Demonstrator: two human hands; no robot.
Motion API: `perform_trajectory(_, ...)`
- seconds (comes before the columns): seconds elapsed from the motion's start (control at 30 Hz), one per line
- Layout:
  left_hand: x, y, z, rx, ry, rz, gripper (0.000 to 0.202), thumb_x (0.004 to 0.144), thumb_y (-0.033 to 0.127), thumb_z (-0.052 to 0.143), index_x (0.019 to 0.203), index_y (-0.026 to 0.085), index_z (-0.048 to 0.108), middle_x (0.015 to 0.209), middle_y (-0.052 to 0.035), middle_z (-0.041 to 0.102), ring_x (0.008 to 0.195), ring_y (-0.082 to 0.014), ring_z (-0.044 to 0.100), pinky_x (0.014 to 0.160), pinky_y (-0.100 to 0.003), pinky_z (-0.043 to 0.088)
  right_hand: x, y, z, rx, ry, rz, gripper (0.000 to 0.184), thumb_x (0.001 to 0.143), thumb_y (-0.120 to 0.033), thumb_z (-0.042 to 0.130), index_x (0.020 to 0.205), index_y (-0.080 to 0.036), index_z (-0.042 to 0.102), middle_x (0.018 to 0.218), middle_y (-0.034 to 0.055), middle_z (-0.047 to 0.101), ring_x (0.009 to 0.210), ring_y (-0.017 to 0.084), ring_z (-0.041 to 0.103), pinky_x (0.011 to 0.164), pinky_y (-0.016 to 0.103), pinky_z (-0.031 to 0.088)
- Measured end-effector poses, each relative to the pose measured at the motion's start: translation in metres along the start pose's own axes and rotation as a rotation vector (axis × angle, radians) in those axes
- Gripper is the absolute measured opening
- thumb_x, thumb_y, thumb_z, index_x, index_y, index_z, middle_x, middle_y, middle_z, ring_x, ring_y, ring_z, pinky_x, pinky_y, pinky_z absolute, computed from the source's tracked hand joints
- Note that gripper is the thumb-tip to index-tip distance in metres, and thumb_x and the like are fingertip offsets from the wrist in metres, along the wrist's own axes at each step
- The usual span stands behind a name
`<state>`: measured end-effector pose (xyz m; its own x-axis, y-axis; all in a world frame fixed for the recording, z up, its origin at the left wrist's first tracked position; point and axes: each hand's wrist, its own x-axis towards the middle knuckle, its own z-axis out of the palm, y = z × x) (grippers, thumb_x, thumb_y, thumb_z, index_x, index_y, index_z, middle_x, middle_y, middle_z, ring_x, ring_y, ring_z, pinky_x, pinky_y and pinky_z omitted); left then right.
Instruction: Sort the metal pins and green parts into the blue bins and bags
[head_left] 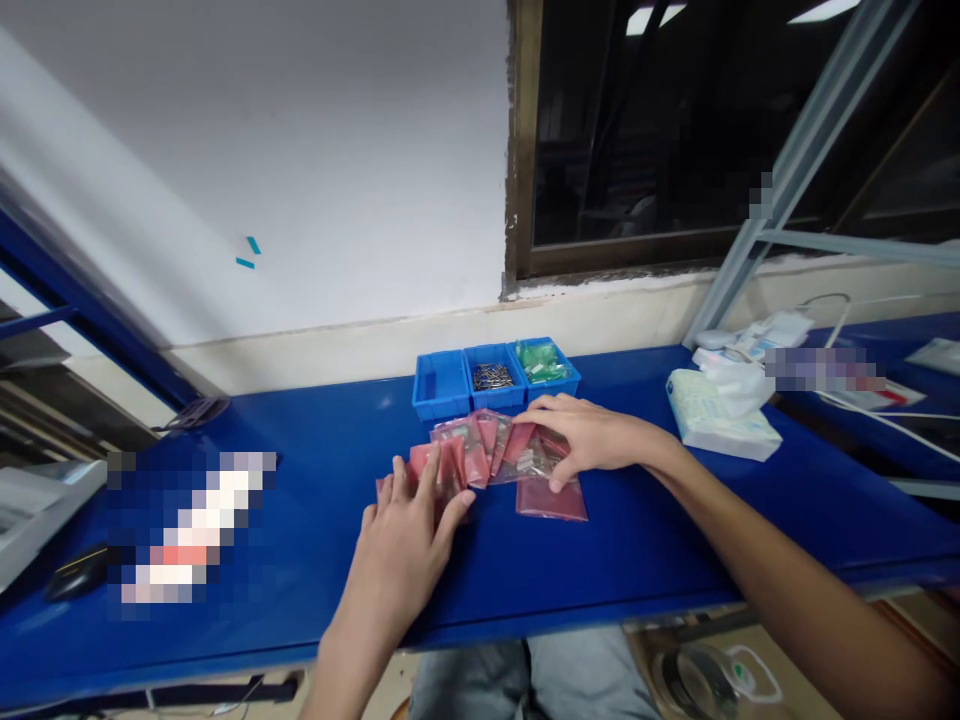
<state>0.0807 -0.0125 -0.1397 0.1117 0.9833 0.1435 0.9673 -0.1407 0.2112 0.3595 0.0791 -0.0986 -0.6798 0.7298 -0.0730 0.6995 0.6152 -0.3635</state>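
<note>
Several small pink plastic bags (480, 447) lie fanned out on the blue table (615, 560). My left hand (409, 530) rests at the left end of the fan, fingers stretched over a pink bag (420, 462). My right hand (589, 438) lies over the right end, fingers curled down onto the bags, with one flat bag (551, 498) just under the thumb. Whether either hand actually grips a bag is unclear.
Three blue bins stand behind the bags: an empty one (440, 385), one with dark metal parts (493, 377), one with green parts (544, 362). A tissue pack (720, 412) lies at the right, a dark mouse (79, 570) at the left. A wall and a window rise behind.
</note>
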Motion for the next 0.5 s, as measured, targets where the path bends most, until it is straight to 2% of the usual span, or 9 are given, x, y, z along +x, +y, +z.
perform_trajectory(0.13,0.014,-0.024,-0.025,-0.187,-0.003,0.158,0.054,0.102,0.053,0.036,0.151,0.031,0.039,0.159,-0.0095,0.034,0.147,-0.0333,0.032,0.108,-0.050,0.043,-0.008,-0.007,-0.003,-0.101,-0.063,0.157,0.080,0.063,-0.042,0.084,0.134,-0.022,0.053,0.128,0.0117,0.053,0.113,0.034,0.056,0.092,0.040,0.045)
perform_trajectory(0.2,0.024,-0.040,-0.028,-0.232,-0.095,0.269,0.052,0.101,0.049,0.041,0.150,0.033,0.042,0.161,-0.0054,0.032,0.149,-0.0309,0.028,0.113,-0.049,0.039,-0.009,-0.013,-0.003,-0.138,-0.067,0.231,0.087,0.062,-0.040,0.085,0.140,-0.024,0.048,0.129,0.0133,0.053,0.112,0.036,0.058,0.091,0.042,0.045)
perform_trajectory(0.27,0.031,-0.048,-0.023,-0.257,-0.207,0.341,0.050,0.102,0.048,0.040,0.151,0.036,0.040,0.160,-0.0026,0.033,0.150,-0.0290,0.026,0.117,-0.050,0.034,-0.010,-0.018,-0.001,-0.150,-0.060,0.293,0.094,0.061,-0.038,0.086,0.144,-0.025,0.045,0.133,0.0154,0.052,0.114,0.038,0.058,0.095,0.047,0.044)
perform_trajectory(0.37,0.033,-0.046,-0.012,-0.242,-0.235,0.328,0.052,0.103,0.051,0.037,0.153,0.037,0.035,0.161,-0.0022,0.032,0.151,-0.0310,0.022,0.119,-0.056,0.027,-0.014,-0.023,0.009,-0.074,-0.007,0.342,0.094,0.062,-0.037,0.085,0.146,-0.023,0.044,0.143,0.0176,0.048,0.131,0.042,0.047,0.106,0.052,0.037)
perform_trajectory(0.43,0.032,-0.040,-0.006,-0.214,-0.210,0.301,0.053,0.103,0.053,0.036,0.153,0.037,0.034,0.160,-0.0034,0.034,0.150,-0.0330,0.023,0.118,-0.058,0.026,-0.020,-0.026,0.025,0.036,0.091,0.347,0.090,0.068,-0.037,0.081,0.147,-0.023,0.042,0.152,0.0161,0.041,0.144,0.037,0.033,0.114,0.050,0.031)
perform_trajectory(0.5,0.032,-0.035,-0.004,-0.179,-0.175,0.298,0.051,0.102,0.053,0.037,0.151,0.036,0.039,0.156,-0.0055,0.041,0.147,-0.0334,0.031,0.116,-0.056,0.031,-0.028,-0.032,0.045,0.143,0.234,0.399,0.085,0.076,-0.037,0.075,0.151,-0.023,0.037,0.159,0.0135,0.032,0.150,0.031,0.023,0.118,0.047,0.027)
